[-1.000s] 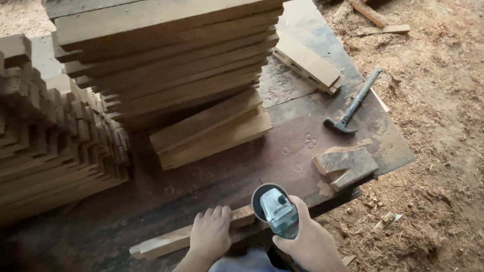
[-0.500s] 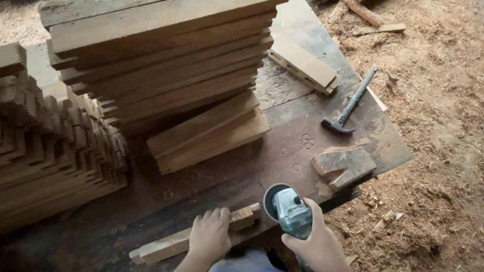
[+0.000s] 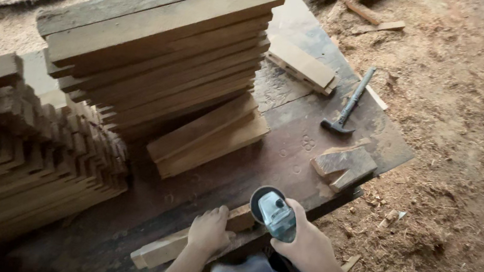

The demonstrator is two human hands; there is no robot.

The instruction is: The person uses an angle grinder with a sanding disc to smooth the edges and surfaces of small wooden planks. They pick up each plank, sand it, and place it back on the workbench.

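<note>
My right hand (image 3: pixel 306 246) grips a small angle grinder (image 3: pixel 273 211) with a grey-blue body. Its disc end sits at the right end of a narrow wooden strip (image 3: pixel 165 250) lying along the near edge of the dark workbench (image 3: pixel 288 153). My left hand (image 3: pixel 208 231) presses flat on that strip, just left of the grinder.
A tall stack of planks (image 3: pixel 160 54) fills the bench's middle, with two shorter boards (image 3: pixel 208 136) leaning at its foot. Notched pieces (image 3: pixel 21 153) are piled at the left. A hammer (image 3: pixel 349 102), a wood block (image 3: pixel 343 164) and a flat board (image 3: pixel 302 64) lie right. Sawdust covers the ground.
The grinder and my right hand have shifted slightly along the strip's right end. My left hand stays pressed on the strip.
</note>
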